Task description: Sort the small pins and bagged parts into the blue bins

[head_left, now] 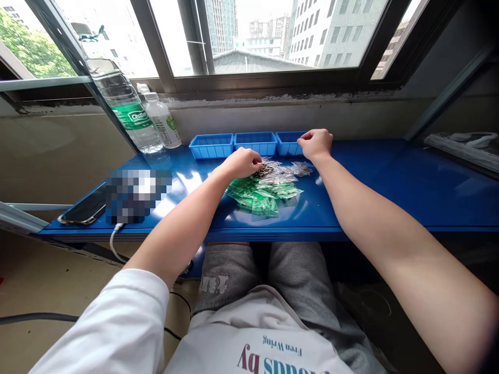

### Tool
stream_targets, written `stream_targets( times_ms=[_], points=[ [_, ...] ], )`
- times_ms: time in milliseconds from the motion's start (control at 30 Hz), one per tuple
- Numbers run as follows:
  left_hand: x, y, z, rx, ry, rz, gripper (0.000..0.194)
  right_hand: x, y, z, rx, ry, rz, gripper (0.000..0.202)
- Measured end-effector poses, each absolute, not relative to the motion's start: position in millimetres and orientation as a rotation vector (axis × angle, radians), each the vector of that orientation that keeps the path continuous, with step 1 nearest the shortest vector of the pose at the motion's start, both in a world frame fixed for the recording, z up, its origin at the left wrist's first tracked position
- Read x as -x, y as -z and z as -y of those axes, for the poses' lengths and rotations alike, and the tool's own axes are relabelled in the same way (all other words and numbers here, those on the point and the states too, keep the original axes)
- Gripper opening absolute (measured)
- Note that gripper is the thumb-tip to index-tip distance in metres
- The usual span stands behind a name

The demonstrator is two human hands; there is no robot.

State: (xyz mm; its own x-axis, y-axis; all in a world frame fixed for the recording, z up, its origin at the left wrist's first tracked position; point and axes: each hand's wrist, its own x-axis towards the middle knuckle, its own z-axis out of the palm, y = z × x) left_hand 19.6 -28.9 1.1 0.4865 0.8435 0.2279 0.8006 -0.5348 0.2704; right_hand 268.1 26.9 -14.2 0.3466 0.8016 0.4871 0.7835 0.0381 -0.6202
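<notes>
My left hand (244, 162) is at the upper left of a pile of small plastic bags, its fingers curled together at dark small pieces. What lies between those fingertips is hidden. Green bags (265, 200) make up the near part of the pile, and clear bags (278, 175) the far part. My right hand (316, 144) is at the right-hand blue bin (287, 148), thumb and fingers pinched together by its right side. I cannot make out anything in that pinch. The middle blue bin (255, 145) and the left blue bin (212, 150) stand beside it in a row.
A large water bottle (136, 122) and a smaller bottle (166, 124) stand at the back left of the blue table (390, 192). A phone (86, 206) lies at the left edge near a blurred-out object with a white cable (114, 241). A window is behind.
</notes>
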Motion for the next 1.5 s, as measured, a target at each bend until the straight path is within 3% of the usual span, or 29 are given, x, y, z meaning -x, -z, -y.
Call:
stream_targets(
  times_ms=[433,633,833,1500],
  points=[
    [-20,-1,28,-2.611,-0.493,-1.428,0.022,-254,9,-19,1.566,-0.060,1.647,0.009],
    [-20,0,25,-2.628,-0.485,-1.448,0.020,-233,1,4,1.303,-0.244,2.042,0.025],
    [-19,2,24,-2.635,-0.468,-1.453,0.019,-229,-4,9,1.325,-0.462,2.396,0.035],
    [-19,1,26,-2.624,-0.441,-1.483,0.019,-221,0,10,1.332,-0.503,2.374,0.016]
  ],
)
